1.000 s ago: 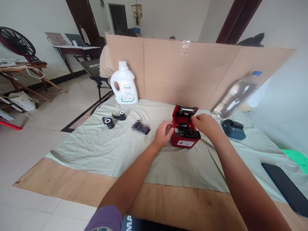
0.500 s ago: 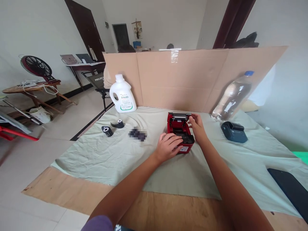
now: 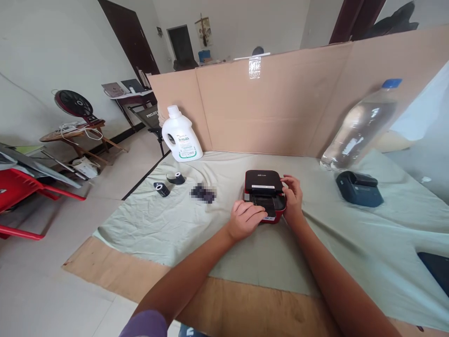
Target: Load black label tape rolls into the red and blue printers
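A small red and black label printer (image 3: 264, 180) sits on the cloth with its black lid down. A dark strip (image 3: 268, 206) comes out over its front and partly covers a white sticker there. My left hand (image 3: 247, 219) is closed at the front left corner, fingers curled over the strip; the fingertips' exact hold is partly hidden. My right hand (image 3: 293, 199) grips the printer's right side, thumb and fingers by the lid's edge. To the left lie two black label rolls (image 3: 162, 189) (image 3: 179, 178) and a dark pixelated item (image 3: 203, 193).
A cardboard sheet (image 3: 266, 107) stands behind the cloth (image 3: 224, 252). A white detergent jug (image 3: 182, 135) leans at back left, a large clear bottle (image 3: 365, 126) at back right. A dark blue portable printer (image 3: 359, 188) and a black phone (image 3: 437, 269) are at right.
The printer's lid has swung down from its raised position, with my right hand at its side. My left hand stays at the front. The view has shifted and tilted.
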`<state>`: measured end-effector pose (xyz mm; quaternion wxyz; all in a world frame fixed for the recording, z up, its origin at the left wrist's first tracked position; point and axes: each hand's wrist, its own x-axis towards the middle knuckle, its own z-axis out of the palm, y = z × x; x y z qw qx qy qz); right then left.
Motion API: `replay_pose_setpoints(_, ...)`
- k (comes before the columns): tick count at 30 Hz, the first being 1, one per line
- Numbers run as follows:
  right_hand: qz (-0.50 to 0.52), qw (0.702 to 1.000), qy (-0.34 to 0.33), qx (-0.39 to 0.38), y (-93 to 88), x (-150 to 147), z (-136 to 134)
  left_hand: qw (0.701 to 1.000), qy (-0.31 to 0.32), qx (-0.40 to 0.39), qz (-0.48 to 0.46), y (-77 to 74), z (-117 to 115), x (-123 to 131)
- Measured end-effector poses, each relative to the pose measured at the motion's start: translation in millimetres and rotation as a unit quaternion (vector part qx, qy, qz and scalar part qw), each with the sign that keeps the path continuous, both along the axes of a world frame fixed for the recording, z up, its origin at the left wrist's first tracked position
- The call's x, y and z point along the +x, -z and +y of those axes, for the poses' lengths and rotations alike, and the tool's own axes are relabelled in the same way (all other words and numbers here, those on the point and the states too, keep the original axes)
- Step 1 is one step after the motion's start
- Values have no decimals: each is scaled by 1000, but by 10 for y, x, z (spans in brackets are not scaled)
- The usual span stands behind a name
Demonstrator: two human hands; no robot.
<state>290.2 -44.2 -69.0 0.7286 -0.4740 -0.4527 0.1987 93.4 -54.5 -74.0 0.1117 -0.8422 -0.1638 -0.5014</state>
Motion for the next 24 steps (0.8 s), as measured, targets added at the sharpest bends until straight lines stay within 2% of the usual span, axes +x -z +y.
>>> replay_pose_setpoints(3,82,993,-87,1,75,-32,-29,999,18,-46,-1,19,10,-6)
replay_pose_setpoints(5,117,986,-118,1,89,-43,-33,989,12,-135,-54,6,61,-1)
replay_pose_setpoints(6,125,984,-126,1,91,-45,-34,975,-1,-202,-93,-7,100,7)
replay_pose_setpoints(8,132,982,-135,-7,89,-45,-37,915,-17,-365,-169,-47,194,35)
replay_pose_setpoints(11,133,981,-140,-33,69,-47,-50,778,42,-589,-214,-126,324,74)
replay_pose_setpoints(13,128,981,-135,-48,41,-52,-62,707,83,-666,-222,-181,370,82)
replay_pose_setpoints(14,120,982,-132,-53,26,-54,-66,687,92,-685,-224,-206,379,80)
replay_pose_setpoints(17,94,986,-128,-52,6,-57,-70,663,98,-705,-231,-258,370,65)
replay_pose_setpoints(24,127,985,-116,-34,178,-85,-42,651,103,-713,-240,-277,346,49)
